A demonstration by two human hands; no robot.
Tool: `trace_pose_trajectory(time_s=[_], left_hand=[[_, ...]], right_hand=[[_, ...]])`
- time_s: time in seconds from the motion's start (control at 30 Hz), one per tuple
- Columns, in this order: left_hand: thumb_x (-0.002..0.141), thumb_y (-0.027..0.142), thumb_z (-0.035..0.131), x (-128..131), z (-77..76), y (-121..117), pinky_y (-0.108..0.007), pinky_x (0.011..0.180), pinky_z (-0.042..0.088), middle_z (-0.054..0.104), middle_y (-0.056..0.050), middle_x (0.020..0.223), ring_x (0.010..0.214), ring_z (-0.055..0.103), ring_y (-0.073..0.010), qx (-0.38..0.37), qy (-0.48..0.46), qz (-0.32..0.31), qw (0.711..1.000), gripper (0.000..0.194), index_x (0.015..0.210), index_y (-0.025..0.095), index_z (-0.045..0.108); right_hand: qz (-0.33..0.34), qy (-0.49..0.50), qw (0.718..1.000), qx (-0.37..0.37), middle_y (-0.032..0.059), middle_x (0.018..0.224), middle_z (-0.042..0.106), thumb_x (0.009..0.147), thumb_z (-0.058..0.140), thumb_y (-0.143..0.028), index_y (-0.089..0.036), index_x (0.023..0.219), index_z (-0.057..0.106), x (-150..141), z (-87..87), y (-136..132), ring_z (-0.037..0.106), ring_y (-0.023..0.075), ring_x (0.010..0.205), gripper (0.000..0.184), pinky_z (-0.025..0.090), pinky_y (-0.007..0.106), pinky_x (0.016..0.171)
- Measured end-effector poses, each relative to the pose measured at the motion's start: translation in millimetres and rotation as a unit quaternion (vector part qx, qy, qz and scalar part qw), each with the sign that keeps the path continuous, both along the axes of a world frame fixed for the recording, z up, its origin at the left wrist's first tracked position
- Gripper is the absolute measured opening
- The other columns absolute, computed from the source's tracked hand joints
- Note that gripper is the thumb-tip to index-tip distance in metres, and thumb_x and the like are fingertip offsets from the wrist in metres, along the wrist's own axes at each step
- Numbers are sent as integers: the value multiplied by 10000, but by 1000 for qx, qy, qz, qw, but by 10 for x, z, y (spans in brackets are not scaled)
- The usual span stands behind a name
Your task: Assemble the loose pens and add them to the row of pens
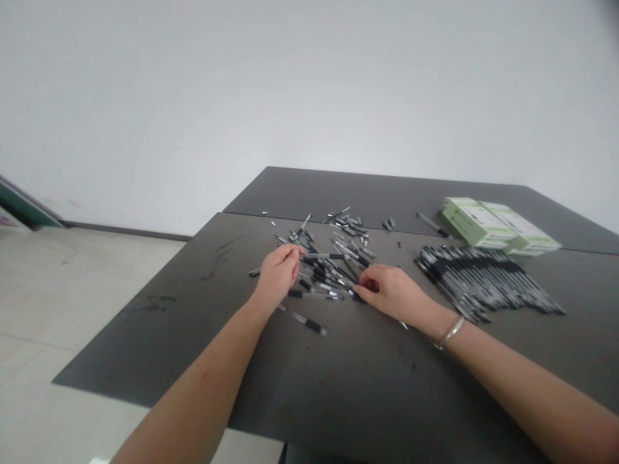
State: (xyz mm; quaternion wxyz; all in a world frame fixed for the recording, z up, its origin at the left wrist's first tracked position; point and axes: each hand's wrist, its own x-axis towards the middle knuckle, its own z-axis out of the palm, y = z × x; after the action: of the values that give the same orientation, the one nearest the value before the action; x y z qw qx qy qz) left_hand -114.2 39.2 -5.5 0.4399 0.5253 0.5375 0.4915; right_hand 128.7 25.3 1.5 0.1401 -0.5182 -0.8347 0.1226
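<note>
My left hand (280,267) is closed on a clear pen barrel (322,256) with a black grip, which points right above a loose heap. My right hand (385,289), a bangle on its wrist, reaches into the right edge of that heap with thumb and fingers pinched together. What they hold, if anything, is hidden. Scattered pen parts (333,277) lie under and between both hands, clear barrels with black grips among them. One loose barrel (304,319) lies nearer me, below the left hand.
To the right lies a neat row of pens (488,280). Two green and white boxes (478,225) stand behind it. Small caps and tips (351,224) are strewn at the back of the heap. The dark table (193,335) ends at the left above a pale floor.
</note>
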Motion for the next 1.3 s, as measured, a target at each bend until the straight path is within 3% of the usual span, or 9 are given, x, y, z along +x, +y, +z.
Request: trace_pose_trajectory(time_s=[0.23,0.4,0.67,0.8,0.93,1.1,1.2,1.3], left_hand=[[820,348,487,3,5,-6,-184,358,278,405,77,436,331,354,-70,-2,1,-1,1000,209,825,157,570],[821,336,480,2,3,-2,-186,357,274,406,76,432,328,354,-72,1,5,-5,1000,206,826,153,574],[814,338,479,-5,-24,20,-183,349,273,405,75,422,324,351,-74,-2,4,-2,1000,213,829,150,581],[818,344,475,-9,-44,26,-181,344,276,411,70,425,326,351,-73,0,0,4,1000,219,819,152,580],[823,331,482,-8,-54,17,-177,345,277,412,69,426,329,348,-71,-7,-14,-2,1000,204,835,153,580],[822,350,514,-23,-85,32,-176,350,281,425,62,436,337,353,-67,12,-34,-13,999,214,832,149,587],[823,361,531,-33,-105,42,-175,349,279,422,62,438,338,349,-64,18,-48,-14,999,220,826,149,591],[824,363,540,-38,-113,45,-175,342,267,417,66,444,334,337,-60,14,-59,-12,998,216,823,152,587]], right_hand=[[-43,-35,998,8,39,822,692,844,535,-284,-205,846,676,-17,4,142,622,174,723,161,409,259,655],[-64,-95,993,7,79,814,709,843,523,-297,-191,807,684,-102,-5,220,641,203,750,197,406,269,639],[-77,-108,991,4,98,709,706,758,548,-238,-164,698,690,-168,45,260,651,217,684,170,398,271,594],[-85,-36,996,7,45,697,697,750,545,-244,-181,735,677,-39,153,119,635,178,657,146,408,252,611],[-68,91,990,-82,-7,615,635,754,552,-263,-190,742,633,194,219,-84,569,131,556,110,399,227,537],[-65,257,949,-169,17,757,661,787,573,-292,-182,887,613,434,123,-220,587,136,632,154,448,227,558],[-67,294,939,-166,45,858,686,808,586,-313,-179,1016,635,502,40,-238,607,152,688,252,476,249,601],[-62,297,939,-160,53,875,694,822,590,-326,-179,1024,660,533,-12,-245,609,158,695,259,482,258,604]])
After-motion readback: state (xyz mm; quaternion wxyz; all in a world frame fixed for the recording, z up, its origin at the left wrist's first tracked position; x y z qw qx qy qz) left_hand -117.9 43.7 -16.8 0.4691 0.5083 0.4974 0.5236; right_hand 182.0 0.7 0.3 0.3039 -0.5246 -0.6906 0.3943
